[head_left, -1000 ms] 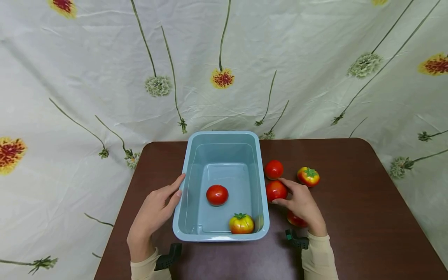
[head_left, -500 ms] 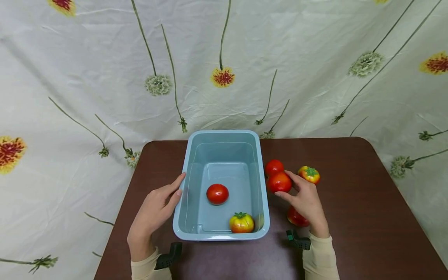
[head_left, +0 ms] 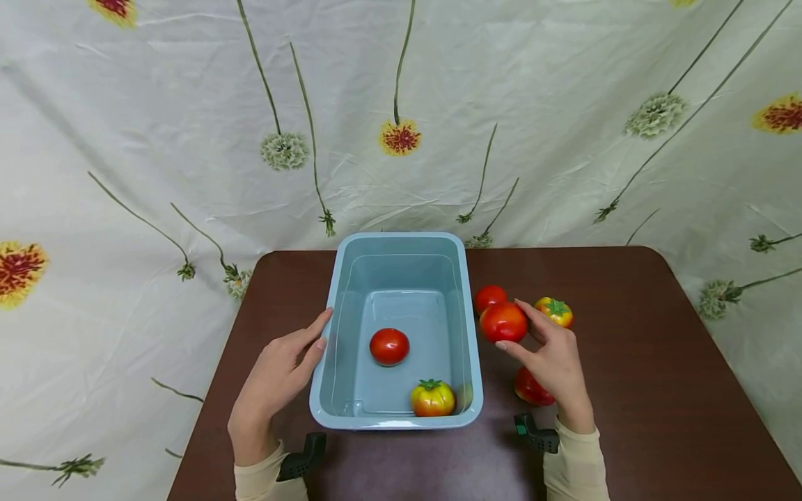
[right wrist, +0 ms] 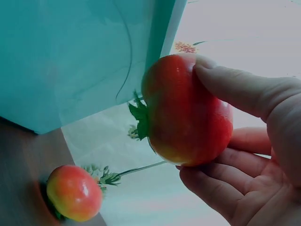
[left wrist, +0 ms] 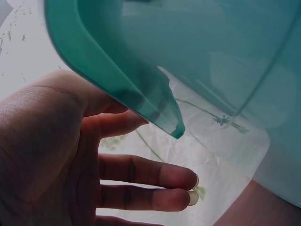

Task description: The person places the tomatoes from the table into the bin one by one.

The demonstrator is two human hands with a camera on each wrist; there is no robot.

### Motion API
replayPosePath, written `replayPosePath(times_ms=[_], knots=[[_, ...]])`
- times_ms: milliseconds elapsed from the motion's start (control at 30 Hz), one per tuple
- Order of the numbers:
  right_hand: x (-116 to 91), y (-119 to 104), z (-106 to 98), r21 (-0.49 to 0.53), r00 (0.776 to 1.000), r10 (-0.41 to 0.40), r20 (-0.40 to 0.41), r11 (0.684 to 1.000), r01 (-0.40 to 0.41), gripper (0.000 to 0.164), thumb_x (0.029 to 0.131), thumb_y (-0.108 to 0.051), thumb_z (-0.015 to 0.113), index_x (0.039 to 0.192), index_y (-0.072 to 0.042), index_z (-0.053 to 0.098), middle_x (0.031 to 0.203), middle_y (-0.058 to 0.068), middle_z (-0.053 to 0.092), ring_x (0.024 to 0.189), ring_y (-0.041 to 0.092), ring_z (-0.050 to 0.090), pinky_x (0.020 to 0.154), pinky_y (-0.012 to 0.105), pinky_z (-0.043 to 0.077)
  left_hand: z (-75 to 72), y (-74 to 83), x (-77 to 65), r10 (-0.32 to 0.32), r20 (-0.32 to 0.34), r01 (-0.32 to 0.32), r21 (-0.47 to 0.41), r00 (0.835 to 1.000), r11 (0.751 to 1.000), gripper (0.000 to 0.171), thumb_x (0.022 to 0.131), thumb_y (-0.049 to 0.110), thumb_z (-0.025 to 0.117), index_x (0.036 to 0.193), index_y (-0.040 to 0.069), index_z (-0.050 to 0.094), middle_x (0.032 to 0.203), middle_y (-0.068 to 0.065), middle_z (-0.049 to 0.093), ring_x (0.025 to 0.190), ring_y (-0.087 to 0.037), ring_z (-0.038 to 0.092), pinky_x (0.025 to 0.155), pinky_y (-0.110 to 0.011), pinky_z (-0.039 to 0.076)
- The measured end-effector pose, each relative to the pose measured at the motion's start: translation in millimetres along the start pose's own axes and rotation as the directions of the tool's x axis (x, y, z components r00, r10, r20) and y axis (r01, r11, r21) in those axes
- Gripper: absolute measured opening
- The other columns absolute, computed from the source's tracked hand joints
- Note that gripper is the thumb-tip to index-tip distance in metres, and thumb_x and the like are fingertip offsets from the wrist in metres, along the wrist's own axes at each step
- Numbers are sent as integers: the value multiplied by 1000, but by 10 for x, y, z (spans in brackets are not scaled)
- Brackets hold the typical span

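Observation:
My right hand [head_left: 556, 358] pinches a large red tomato [head_left: 504, 322] between thumb and fingers, right of a blue plastic bin [head_left: 396, 423]. In the right wrist view this tomato [right wrist: 188, 108] has its green leafy calyx facing the bin wall [right wrist: 70, 56] and appears lifted off the table. At the bin's left side, my left hand [head_left: 276, 379] touches the rim with its fingertips. The left wrist view has the thumb side against the rim [left wrist: 113, 84], the other fingers extended below. Inside the bin lie a red tomato [head_left: 389, 347] and a yellow-red ribbed tomato [head_left: 433, 399].
Right of the bin, the brown table [head_left: 651, 390] bears a red tomato [head_left: 491, 298], a yellow-red tomato [head_left: 554, 312] and another red tomato [head_left: 532, 387] partly hidden by my right wrist. A flower-printed cloth [head_left: 526, 76] hangs behind the table.
My right hand has raised the large red tomato from beside the bin, shifting it slightly right and away from me. The left hand and the bin have stayed put.

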State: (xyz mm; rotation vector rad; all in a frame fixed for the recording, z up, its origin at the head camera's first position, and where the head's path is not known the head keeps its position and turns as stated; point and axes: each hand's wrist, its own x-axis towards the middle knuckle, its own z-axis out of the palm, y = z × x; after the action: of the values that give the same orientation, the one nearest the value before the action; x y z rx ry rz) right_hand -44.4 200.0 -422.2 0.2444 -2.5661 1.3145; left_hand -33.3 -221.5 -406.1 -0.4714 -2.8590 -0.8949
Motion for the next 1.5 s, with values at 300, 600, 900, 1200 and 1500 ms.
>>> replayPosePath(times_ms=[300, 600, 900, 1200, 1500], knots=[[-38, -97, -52, 75, 999, 6, -36, 997, -3, 66, 76, -15, 84, 137, -13, 57, 129, 13, 65, 113, 27, 66, 88, 16, 51, -5, -4, -5, 3, 1, -3, -4, 1000, 1000, 49, 102, 31, 49, 149, 26, 39, 141, -5, 57, 119, -25, 63, 94, -48, 53], [-66, -195, -63, 207, 995, -56, -77, 976, 71, 69, 75, -2, 81, 137, -15, 57, 133, 11, 62, 113, -10, 58, 89, 10, 49, -6, 8, 4, -3, 8, 3, -2, 1000, 1000, 50, 101, 32, 49, 150, 25, 39, 140, -6, 57, 118, -27, 64, 92, -50, 54], [-85, -298, 34, 254, 985, -153, -76, 953, 167, 74, 72, 4, 82, 139, -9, 54, 134, 16, 61, 117, -4, 59, 91, 15, 50, -5, 11, 1, 6, 2, -6, 4, 1000, 1000, 49, 102, 32, 49, 150, 26, 39, 141, -5, 57, 119, -25, 64, 93, -49, 54], [-108, -377, 92, 270, 979, -186, -86, 941, 202, 77, 67, 7, 83, 138, -6, 54, 132, 19, 61, 117, -2, 61, 92, 16, 50, 6, 21, 3, -8, 10, 8, -10, 1000, 1000, 50, 101, 31, 49, 150, 23, 40, 140, -8, 57, 116, -29, 65, 90, -52, 55], [-115, -467, 195, 307, 965, -254, -60, 916, 261, 80, 64, 7, 85, 137, -1, 54, 133, 22, 59, 121, 2, 58, 93, 18, 50, -1, 22, 3, -2, 8, 2, -1, 1000, 1000, 50, 101, 31, 49, 150, 23, 40, 139, -8, 58, 116, -29, 65, 91, -51, 55]])
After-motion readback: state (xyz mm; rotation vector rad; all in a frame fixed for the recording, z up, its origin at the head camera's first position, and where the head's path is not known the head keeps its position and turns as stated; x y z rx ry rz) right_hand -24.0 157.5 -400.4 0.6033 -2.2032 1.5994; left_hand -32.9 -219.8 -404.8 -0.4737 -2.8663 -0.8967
